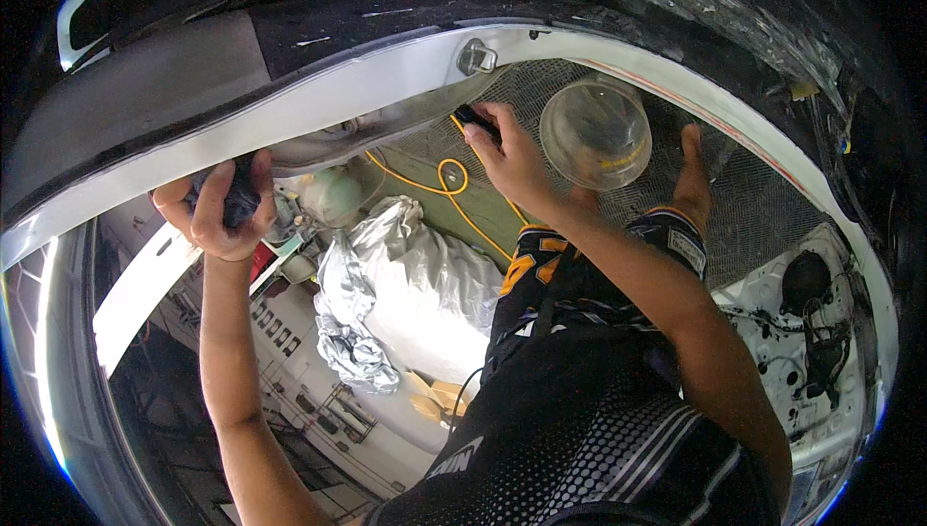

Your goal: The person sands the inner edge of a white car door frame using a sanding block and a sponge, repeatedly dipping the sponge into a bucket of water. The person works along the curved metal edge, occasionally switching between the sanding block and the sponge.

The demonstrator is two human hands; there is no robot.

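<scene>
My left hand [217,207] is at the left part of the white door-opening frame [377,91] of a car body. Its fingers curl around a dark, crumpled, cloth-like wad [237,199], pressed up near the frame's lower edge. Further right, my right hand [507,149] grips a small black piece [473,120] between thumb and fingers, just below the frame. A thin yellow hose [415,181] shows beside this hand and loops over the floor; I cannot tell whether it joins the black piece. A metal striker loop [476,57] sits on the frame above.
A clear round tub [597,135] stands near my feet on dark mesh matting [753,188]. Silver sheeting [425,265] covers something bulky behind. At right is a bare white panel [772,342] with black wiring. Dark car interior trim [174,72] lies above the frame.
</scene>
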